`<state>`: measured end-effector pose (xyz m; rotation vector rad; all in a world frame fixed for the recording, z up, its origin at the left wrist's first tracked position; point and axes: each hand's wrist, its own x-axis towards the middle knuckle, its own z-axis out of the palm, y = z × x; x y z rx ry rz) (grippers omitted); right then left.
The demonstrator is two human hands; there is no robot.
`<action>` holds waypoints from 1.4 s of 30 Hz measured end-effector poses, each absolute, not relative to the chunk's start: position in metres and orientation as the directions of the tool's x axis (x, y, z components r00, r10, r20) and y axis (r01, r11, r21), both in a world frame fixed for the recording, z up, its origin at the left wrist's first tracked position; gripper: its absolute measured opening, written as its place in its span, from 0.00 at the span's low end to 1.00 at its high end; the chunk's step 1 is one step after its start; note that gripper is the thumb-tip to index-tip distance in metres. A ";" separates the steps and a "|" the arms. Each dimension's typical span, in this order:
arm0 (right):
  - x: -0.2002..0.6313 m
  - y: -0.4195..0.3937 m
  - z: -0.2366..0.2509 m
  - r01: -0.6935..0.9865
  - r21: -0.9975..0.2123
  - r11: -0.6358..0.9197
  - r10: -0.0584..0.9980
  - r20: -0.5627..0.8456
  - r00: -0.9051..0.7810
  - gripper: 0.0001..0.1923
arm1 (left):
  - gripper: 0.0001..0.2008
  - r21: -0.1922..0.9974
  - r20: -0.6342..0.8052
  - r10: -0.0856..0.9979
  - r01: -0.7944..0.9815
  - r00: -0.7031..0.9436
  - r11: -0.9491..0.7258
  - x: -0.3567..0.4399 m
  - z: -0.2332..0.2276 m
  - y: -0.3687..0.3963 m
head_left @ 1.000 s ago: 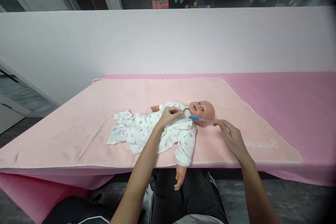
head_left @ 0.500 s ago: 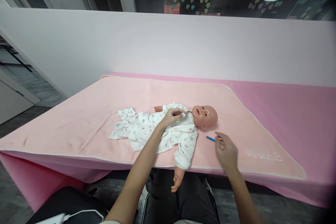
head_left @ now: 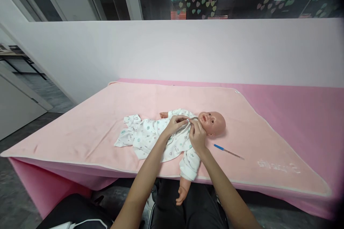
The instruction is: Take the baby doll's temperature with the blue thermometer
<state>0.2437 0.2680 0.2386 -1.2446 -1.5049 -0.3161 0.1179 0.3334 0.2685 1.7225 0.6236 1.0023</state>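
Note:
A baby doll (head_left: 215, 123) lies on its back on a pink blanket, its head to the right. It wears a white printed outfit (head_left: 147, 132). My left hand (head_left: 177, 124) is closed at the chest, its fingertips pinching the cloth near the collar. My right hand (head_left: 198, 135) meets it there, also in a pinch on the collar edge; exactly what lies between the fingertips is hidden. The doll's near arm (head_left: 183, 189) hangs over the table's front edge. To the right of my right hand lies a thin stick with a blue end (head_left: 219, 147), untouched.
The pink blanket (head_left: 88, 121) covers much of the table, over a deeper pink cloth (head_left: 303, 114). A white wall (head_left: 188, 52) stands behind the table. At the lower left, a white device with a cable (head_left: 88, 220) rests on something black.
My right hand has left the blue-ended stick, which now lies on the blanket, and has moved left to the doll's collar. My left hand stays at the collar.

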 end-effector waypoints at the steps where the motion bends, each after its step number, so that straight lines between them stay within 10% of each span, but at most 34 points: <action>1: 0.243 0.268 0.235 0.809 -0.411 0.419 0.511 0.844 0.164 0.15 | 0.14 0.930 0.333 0.785 -0.046 0.523 -0.364 0.118 0.269 0.333; 11: 0.245 0.262 0.228 0.741 -0.371 0.559 0.328 0.920 0.213 0.12 | 0.13 0.920 0.286 0.803 0.085 0.523 -0.383 0.121 0.274 0.325; 22: 0.243 0.260 0.228 0.747 -0.474 0.467 0.527 0.827 0.195 0.10 | 0.15 0.941 0.247 0.774 0.045 0.583 -0.335 0.118 0.273 0.329; 42: 0.243 0.258 0.229 0.679 -0.583 0.446 0.541 0.780 0.314 0.09 | 0.17 0.932 0.257 0.714 0.027 0.651 -0.360 0.114 0.279 0.325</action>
